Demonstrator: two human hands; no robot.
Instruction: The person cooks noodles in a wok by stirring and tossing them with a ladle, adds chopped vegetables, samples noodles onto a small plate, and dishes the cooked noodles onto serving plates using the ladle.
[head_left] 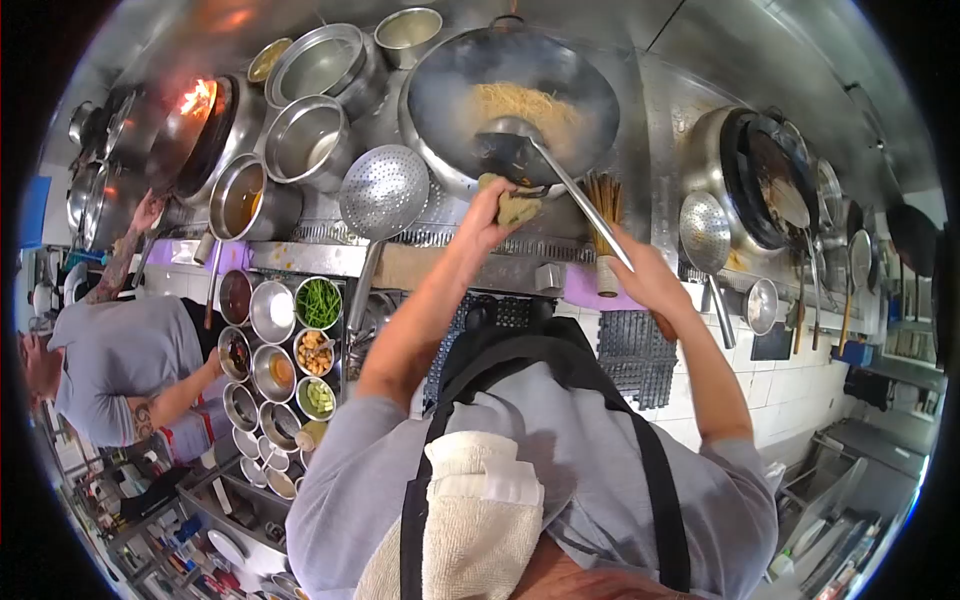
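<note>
My left hand [484,218] grips the near handle of a large wok [440,105] through a folded, yellowish cloth [517,208]. My right hand [648,272] is wrapped around the long handle of a ladle [570,185]. The ladle's bowl rests low inside the wok, on the near side of a heap of noodles [525,103]. Steam blurs the noodles and the wok's far wall. Close to my right hand, a bamboo brush [604,205] stands against the stove front. A perforated skimmer [384,192] lies to the left of the wok.
Metal pots [308,140] crowd the stove at left. Below them are bowls of chopped greens [319,302] and other ingredients. At far left a co-worker [135,350] holds a flaming wok [183,140]. Another skimmer [705,232] and a second burner's wok [775,180] are at right.
</note>
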